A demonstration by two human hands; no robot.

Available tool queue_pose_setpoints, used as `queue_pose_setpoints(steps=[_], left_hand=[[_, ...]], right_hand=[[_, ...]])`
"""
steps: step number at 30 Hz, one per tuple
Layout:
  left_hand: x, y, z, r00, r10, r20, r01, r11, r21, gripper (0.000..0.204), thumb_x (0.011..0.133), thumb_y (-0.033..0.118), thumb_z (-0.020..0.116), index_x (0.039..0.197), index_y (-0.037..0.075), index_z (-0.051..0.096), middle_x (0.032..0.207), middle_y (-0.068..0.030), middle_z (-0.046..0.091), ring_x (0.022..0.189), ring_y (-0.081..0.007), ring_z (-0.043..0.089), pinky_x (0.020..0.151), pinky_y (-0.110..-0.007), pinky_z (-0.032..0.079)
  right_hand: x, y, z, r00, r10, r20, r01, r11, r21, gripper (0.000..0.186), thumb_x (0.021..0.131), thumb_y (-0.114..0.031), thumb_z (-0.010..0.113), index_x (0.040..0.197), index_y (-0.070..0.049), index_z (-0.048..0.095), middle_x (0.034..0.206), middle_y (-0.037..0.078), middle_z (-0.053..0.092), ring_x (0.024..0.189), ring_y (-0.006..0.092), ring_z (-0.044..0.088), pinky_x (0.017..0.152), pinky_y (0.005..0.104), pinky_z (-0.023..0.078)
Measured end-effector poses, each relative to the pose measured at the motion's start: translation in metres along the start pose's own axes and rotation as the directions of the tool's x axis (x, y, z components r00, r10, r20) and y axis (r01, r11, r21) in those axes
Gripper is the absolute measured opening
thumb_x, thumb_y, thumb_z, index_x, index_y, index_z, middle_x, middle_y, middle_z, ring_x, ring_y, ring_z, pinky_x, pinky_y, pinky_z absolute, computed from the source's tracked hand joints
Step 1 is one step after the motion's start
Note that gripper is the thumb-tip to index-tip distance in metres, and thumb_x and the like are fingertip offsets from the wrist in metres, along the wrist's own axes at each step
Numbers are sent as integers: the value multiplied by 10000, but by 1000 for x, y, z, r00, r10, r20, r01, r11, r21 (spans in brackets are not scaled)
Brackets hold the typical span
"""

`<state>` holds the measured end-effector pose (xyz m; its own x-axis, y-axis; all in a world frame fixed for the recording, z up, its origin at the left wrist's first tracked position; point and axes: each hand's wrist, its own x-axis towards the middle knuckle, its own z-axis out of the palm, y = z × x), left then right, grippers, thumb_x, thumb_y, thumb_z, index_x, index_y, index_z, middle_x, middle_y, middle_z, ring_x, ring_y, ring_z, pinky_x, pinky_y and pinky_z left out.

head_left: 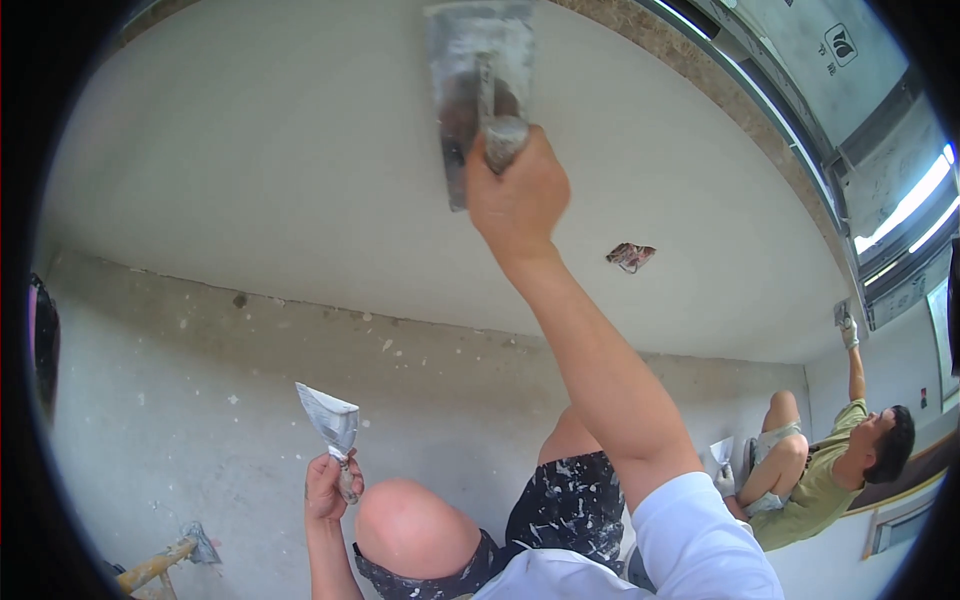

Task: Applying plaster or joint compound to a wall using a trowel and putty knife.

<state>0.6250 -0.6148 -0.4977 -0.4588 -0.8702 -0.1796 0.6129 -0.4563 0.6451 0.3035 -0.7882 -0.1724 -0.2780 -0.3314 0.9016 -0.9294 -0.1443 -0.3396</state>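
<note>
My right hand (525, 195) grips the handle of a plastering trowel (455, 50), my arm stretched up ahead of me. The wide metal blade, smeared with white and grey plaster, lies against the pale wall (280, 140) near its top edge. Low on the left, my left hand (322, 490) is closed around the handle of a putty knife (333, 418). Its flared blade points up and carries whitish residue. A small recess (631, 257) with reddish material in it breaks the wall surface right of my forearm.
At the right, a co-worker (825, 475) crouches with one raised hand holding a tool (842, 312) at the wall and a putty knife (722, 452) in the other. A yellowish pole-like object (155, 567) stands lower left. White specks dot the grey floor (200, 390). Window frames line the upper right.
</note>
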Motion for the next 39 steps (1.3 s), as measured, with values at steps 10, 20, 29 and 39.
queue_pose_setpoints(steps=[10,20,29,39], left_hand=[[3,-8,-21,1000,-4,-31,6,999,49,391,947,308,666,1086,-57,641,809,-111,672,608,-184,630,556,-281,510],[12,-2,-22,993,-114,-39,118,989,94,391,928,319,693,1057,-48,649,822,-107,681,685,-159,645,622,-267,520],[21,-2,-17,993,-119,20,116,987,112,343,929,288,693,995,-45,648,825,-108,676,696,-161,637,633,-276,517],[6,1,-21,984,-174,-38,177,978,113,344,917,261,706,1016,-65,658,883,-107,687,767,-160,640,690,-276,522]], right_hand=[[-8,-28,39,772,-381,508,447,895,-8,271,741,-174,737,913,-38,578,857,151,668,757,335,661,637,445,518],[104,39,-90,739,-425,524,649,658,-382,299,734,-131,766,982,-92,605,886,112,658,781,345,650,630,429,509],[105,37,-57,774,-324,543,604,635,-482,281,735,-104,759,907,-63,541,798,124,659,727,333,667,588,433,518],[71,-5,-72,748,-254,613,503,820,-273,415,932,-399,637,898,-2,520,723,150,626,684,323,654,576,419,509]])
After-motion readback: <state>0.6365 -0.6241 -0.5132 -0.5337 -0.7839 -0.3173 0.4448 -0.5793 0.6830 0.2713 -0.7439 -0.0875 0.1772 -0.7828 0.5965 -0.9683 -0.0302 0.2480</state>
